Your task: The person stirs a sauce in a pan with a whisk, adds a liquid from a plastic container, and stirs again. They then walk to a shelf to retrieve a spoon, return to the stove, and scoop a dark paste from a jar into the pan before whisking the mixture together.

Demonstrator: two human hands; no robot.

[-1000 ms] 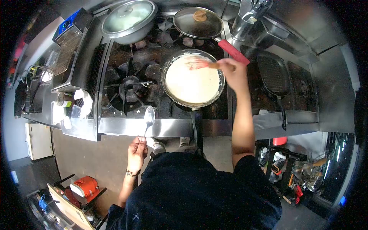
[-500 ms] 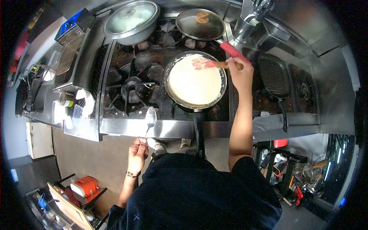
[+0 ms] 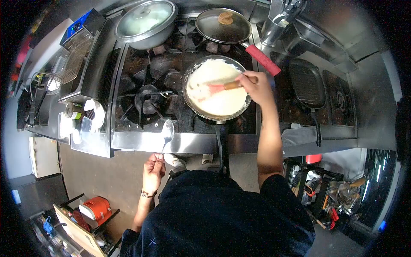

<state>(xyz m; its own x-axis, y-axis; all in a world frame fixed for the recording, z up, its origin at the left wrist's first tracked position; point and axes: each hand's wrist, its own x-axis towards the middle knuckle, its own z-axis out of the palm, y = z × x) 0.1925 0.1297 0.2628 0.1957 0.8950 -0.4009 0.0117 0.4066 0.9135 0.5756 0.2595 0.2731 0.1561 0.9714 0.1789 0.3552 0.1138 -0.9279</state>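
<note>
My right hand is closed around the wooden handle of a red-headed whisk, whose head sits in a pale, creamy sauce. The whisk's head is blurred and coated, so its exact shape is hard to see. That sauce fills a dark frying pan on the stove's front burner; the black handle of the pan points toward my body. Down at the stove's front edge, my left hand pinches the end of a metal spoon. The spoon's bowl points away from me over the steel edge.
A glass-lidded pot and a lidded pan with a red handle sleeve stand on the back burners. To the right lies a ridged grill pan. A can stands left of the stove.
My right hand has swept the whisk left and toward me through the sauce, away from the pan's far right rim. My left hand and the spoon stay put.
</note>
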